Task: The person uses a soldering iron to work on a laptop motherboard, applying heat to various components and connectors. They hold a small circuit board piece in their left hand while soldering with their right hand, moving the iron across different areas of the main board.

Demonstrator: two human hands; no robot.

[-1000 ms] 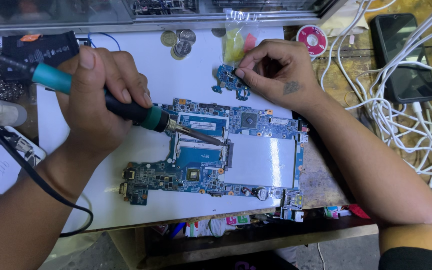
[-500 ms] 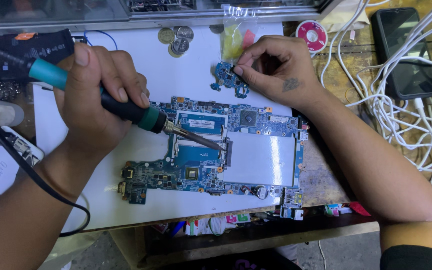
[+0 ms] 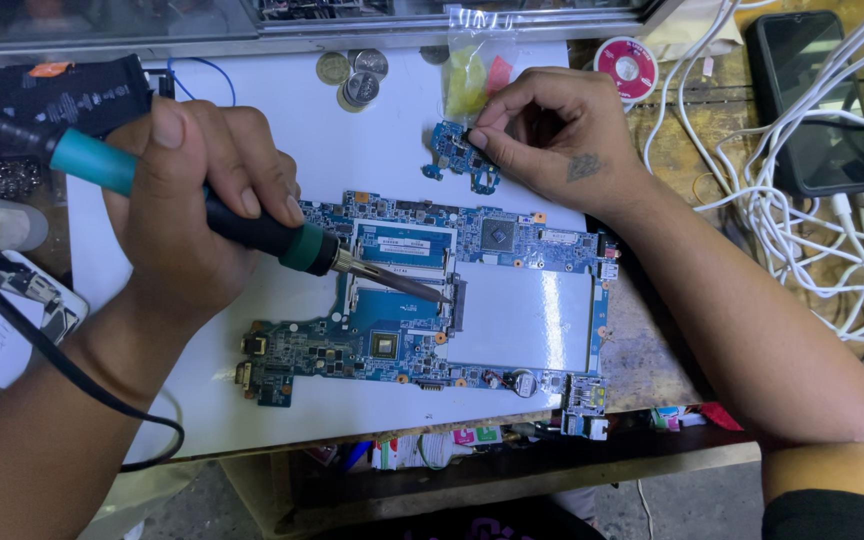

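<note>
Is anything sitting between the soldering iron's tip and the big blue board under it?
Nothing visible does. The left hand holds the soldering iron, and its tip lies right over the blue circuit board near the slot connectors. The right hand is off to the side, pinching a small blue board.

bare white mat (image 3: 352, 150) between hands, coins (image 3: 352, 75) behind, cables (image 3: 802, 220) right
</note>
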